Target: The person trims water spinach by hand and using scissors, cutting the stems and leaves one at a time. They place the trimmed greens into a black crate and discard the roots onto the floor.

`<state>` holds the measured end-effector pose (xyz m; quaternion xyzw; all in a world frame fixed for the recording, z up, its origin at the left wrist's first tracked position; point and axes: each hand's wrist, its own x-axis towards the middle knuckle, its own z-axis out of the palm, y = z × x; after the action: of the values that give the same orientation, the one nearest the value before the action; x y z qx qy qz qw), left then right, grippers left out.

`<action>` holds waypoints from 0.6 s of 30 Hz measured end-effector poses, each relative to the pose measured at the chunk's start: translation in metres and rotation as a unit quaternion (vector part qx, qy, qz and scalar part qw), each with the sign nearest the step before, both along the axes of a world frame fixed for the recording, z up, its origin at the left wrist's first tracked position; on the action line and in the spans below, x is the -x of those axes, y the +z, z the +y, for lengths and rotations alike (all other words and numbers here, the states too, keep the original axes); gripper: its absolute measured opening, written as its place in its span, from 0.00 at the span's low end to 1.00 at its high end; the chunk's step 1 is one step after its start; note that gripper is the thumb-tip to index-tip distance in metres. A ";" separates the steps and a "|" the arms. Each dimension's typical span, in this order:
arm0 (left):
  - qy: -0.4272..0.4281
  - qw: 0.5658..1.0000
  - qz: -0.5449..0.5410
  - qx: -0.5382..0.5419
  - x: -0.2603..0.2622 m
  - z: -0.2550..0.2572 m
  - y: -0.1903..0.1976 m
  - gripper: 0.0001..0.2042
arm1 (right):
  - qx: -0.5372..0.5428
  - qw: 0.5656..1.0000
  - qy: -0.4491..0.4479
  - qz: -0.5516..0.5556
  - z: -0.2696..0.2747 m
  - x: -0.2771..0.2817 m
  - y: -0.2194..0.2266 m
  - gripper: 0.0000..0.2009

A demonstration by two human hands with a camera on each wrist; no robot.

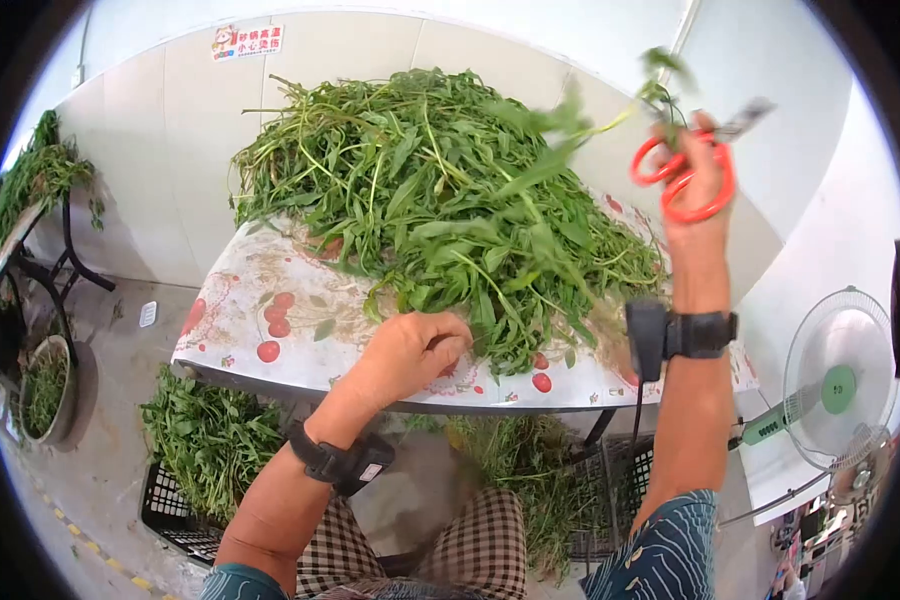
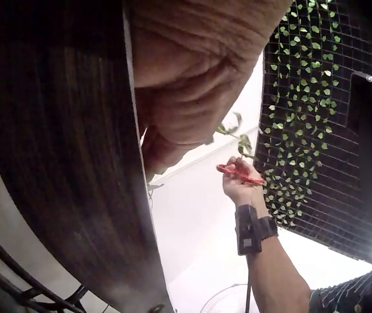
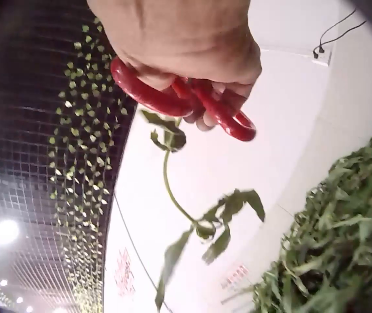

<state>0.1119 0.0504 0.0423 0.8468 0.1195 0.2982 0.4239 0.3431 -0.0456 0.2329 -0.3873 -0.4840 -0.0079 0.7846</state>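
Note:
High at the right, my right hand holds red-handled scissors, their blades pointing up and to the right. A leafy green stem hangs from the same hand, seen in the right wrist view. My left hand is at the table's front edge, beside the lower leaves of a big pile of leafy greens. Its fingers are loosely curled, with nothing showing in them; the fingertips are partly hidden. The pile covers much of the table, which has a cherry-patterned cover.
Below the table stand a black crate with more greens at the left and another crate at the right. A fan stands at the far right. At the far left are a side table with greens and a round tub.

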 end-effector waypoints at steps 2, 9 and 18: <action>-0.005 1.000 -0.012 -0.021 0.000 0.000 -0.001 0.07 | 0.104 0.994 -0.028 -0.007 0.012 0.010 -0.029 0.19; -0.041 0.998 -0.022 0.036 0.002 0.003 -0.002 0.14 | 0.310 0.948 0.075 -0.015 0.000 0.063 -0.096 0.15; -0.057 0.920 -0.160 0.353 0.012 0.010 -0.004 0.13 | 0.412 0.891 0.122 -0.144 -0.023 0.106 -0.145 0.13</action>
<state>0.1000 0.0600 0.0379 0.5884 0.0997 0.3434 0.7252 0.2375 -0.0690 0.0883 -0.6086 -0.5949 0.2321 0.4711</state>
